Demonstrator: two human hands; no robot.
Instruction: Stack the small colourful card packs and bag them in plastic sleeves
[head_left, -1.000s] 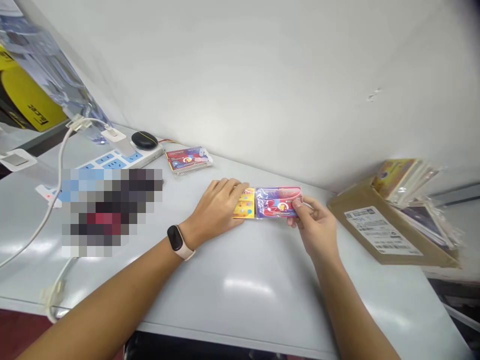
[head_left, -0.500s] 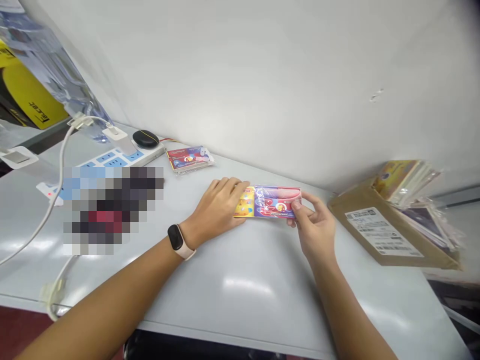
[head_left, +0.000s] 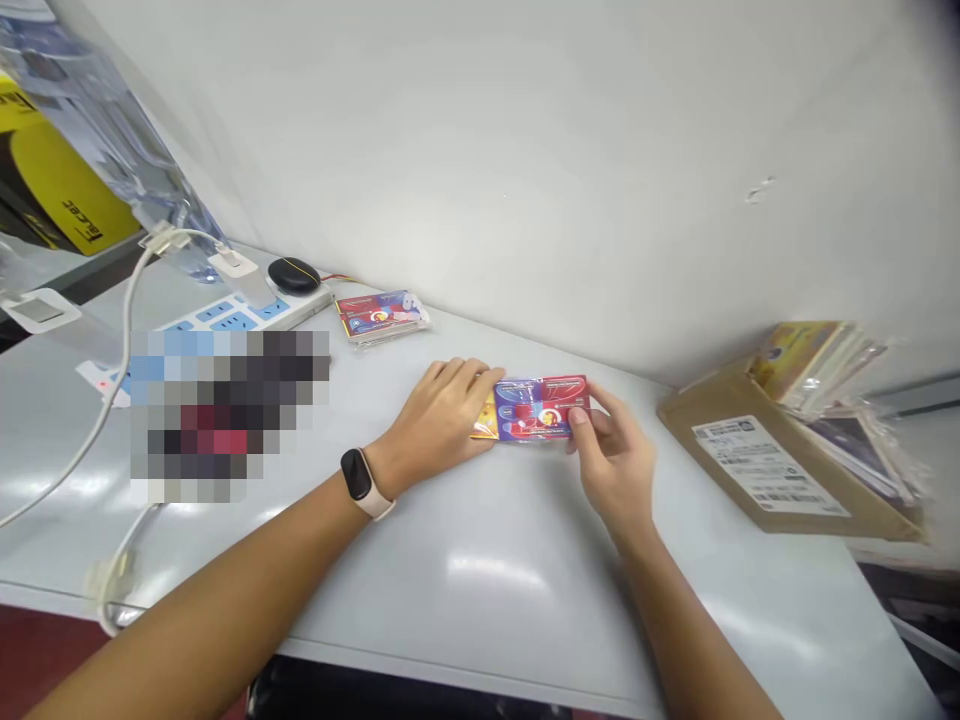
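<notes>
A shiny card packet (head_left: 536,408), red and blue with a yellow part at its left end, lies between my hands just above the table (head_left: 480,620). My left hand (head_left: 442,415) covers its left end, palm down, fingers closed over the yellow part. Thumb on top and fingers behind, my right hand (head_left: 611,450) pinches the right end. A similar red and blue stack in clear wrap (head_left: 382,315) lies farther back, left of centre.
At the right stands an open cardboard box (head_left: 757,465) holding wrapped packets (head_left: 802,365). On the left are a power strip (head_left: 247,320) with white cables, a round black object (head_left: 294,276) and a pixelated dark area. A white wall rises behind the table.
My right hand has moved a little left, toward my left hand. Less of the packet's yellow part shows, and its red and blue face looks flatter with less glare.
</notes>
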